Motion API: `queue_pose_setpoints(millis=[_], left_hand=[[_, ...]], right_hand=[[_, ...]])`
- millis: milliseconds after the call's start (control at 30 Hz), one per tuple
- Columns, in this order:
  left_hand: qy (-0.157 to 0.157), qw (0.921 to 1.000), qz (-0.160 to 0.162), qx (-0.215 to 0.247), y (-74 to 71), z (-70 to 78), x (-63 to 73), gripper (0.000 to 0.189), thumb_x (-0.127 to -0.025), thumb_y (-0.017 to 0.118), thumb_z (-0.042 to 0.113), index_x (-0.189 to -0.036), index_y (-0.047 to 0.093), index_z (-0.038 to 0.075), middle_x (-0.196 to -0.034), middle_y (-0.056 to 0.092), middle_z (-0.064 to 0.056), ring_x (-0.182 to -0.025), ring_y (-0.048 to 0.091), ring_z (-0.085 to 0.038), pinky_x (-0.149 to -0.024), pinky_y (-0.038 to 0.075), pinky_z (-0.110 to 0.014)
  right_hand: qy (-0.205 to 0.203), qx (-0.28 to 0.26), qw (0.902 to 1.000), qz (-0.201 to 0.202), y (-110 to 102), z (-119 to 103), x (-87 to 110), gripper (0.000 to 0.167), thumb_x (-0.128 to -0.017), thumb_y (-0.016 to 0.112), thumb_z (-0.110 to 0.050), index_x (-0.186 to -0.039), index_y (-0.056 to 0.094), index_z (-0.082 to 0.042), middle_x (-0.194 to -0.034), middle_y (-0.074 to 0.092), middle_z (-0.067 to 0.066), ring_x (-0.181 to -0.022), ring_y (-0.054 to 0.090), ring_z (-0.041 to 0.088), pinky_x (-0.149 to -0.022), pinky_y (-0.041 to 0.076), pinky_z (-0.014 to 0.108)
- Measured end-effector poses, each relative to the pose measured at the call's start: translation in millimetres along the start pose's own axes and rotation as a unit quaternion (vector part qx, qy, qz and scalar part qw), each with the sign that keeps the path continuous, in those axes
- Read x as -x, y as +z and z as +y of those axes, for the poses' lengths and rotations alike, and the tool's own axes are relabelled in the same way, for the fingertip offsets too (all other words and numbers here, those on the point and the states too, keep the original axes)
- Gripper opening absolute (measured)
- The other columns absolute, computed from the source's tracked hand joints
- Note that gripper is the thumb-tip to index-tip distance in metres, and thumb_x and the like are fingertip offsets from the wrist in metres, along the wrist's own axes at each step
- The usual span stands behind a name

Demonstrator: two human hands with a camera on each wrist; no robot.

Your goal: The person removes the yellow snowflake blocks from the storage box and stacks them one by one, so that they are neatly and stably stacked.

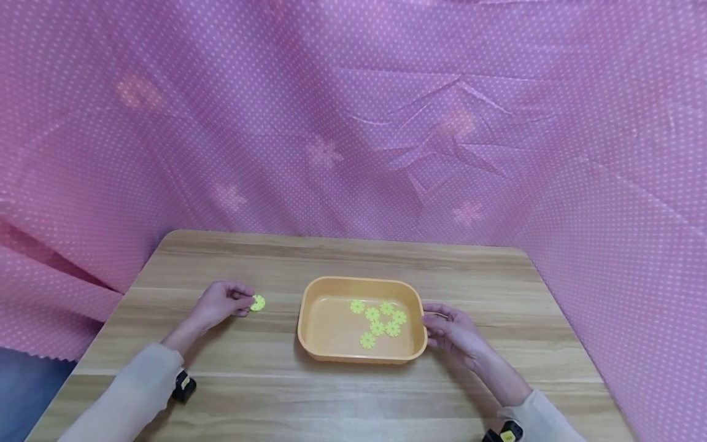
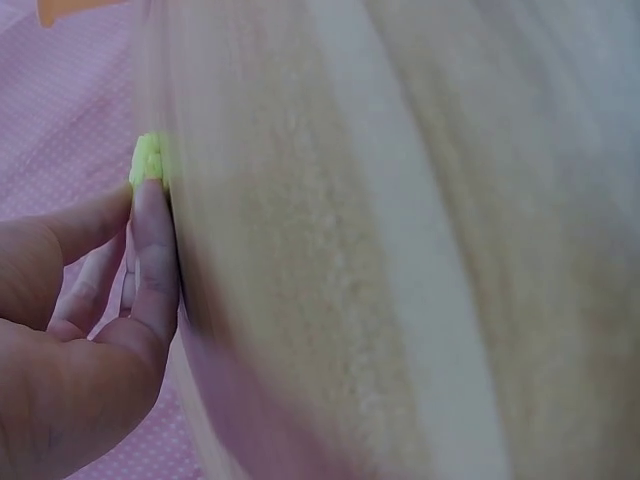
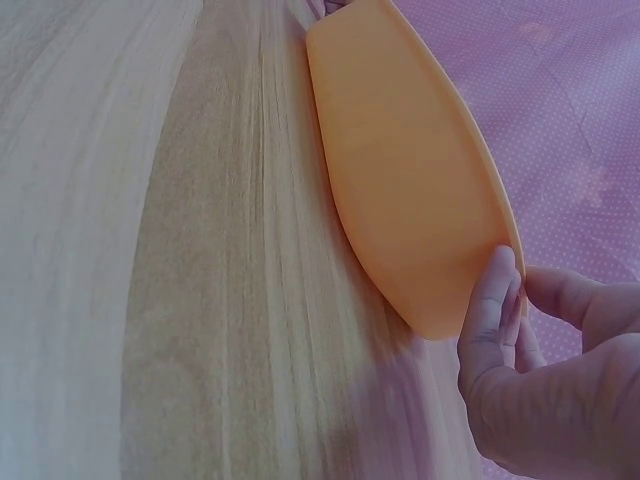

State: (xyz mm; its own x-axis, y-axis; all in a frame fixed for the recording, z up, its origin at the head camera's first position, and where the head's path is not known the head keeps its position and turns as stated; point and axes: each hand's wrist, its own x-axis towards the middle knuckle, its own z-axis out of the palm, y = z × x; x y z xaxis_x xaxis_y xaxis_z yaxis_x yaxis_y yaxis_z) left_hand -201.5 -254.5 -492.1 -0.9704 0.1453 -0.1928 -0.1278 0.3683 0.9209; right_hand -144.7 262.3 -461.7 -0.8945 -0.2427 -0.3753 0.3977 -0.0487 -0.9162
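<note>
Between its thumb and fingers, my left hand (image 1: 224,303) pinches a yellow flower-shaped piece (image 1: 258,303), low over the left part of the table. In the left wrist view the piece (image 2: 148,157) shows at the fingertips, and it looks thick there; whether it is more than one cannot be told. My right hand (image 1: 454,331) grips the right end of an orange rectangular basin (image 1: 337,357). In the right wrist view, fingertips (image 3: 497,275) lie on the basin's outer wall (image 3: 400,170) near its rim. Several yellow flower pieces (image 1: 377,328) lie flat inside the basin, mostly toward its right half.
A wood-grain table (image 1: 248,393) bears the basin, with its far edge beyond both hands. Pink dotted cloth (image 1: 353,123) hangs behind and on both sides. A black device (image 1: 184,387) is strapped at the left wrist, and another (image 1: 504,432) at the right wrist.
</note>
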Motion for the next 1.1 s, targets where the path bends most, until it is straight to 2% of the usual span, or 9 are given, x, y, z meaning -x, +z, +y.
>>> queue_pose_setpoints(millis=[267,1100], left_hand=[[0.003,1.0,0.0,-0.002,-1.1,0.9,-3.7,0.031,-0.096,0.072,-0.001,-0.118,0.063,-0.021,-0.094,0.075,-0.012,-0.074,0.069,-0.007,-0.07,0.066,-0.021],[-0.003,0.9997,0.004,-0.024,0.5,-0.4,-11.1,0.03,-0.097,0.07,-0.001,-0.119,0.063,-0.021,-0.097,0.074,-0.019,-0.072,0.067,-0.008,-0.066,0.065,-0.02]], right_hand=[[-0.002,0.0,1.0,-0.001,-2,0,-3.8,0.057,-0.104,0.064,-0.009,-0.151,0.039,0.01,-0.099,0.079,-0.002,-0.085,0.073,0.008,-0.082,0.066,0.025],[-0.007,0.005,1.0,-0.004,-6,1,-12.3,0.055,-0.103,0.065,-0.01,-0.149,0.042,0.009,-0.097,0.079,-0.003,-0.083,0.073,0.008,-0.08,0.067,0.026]])
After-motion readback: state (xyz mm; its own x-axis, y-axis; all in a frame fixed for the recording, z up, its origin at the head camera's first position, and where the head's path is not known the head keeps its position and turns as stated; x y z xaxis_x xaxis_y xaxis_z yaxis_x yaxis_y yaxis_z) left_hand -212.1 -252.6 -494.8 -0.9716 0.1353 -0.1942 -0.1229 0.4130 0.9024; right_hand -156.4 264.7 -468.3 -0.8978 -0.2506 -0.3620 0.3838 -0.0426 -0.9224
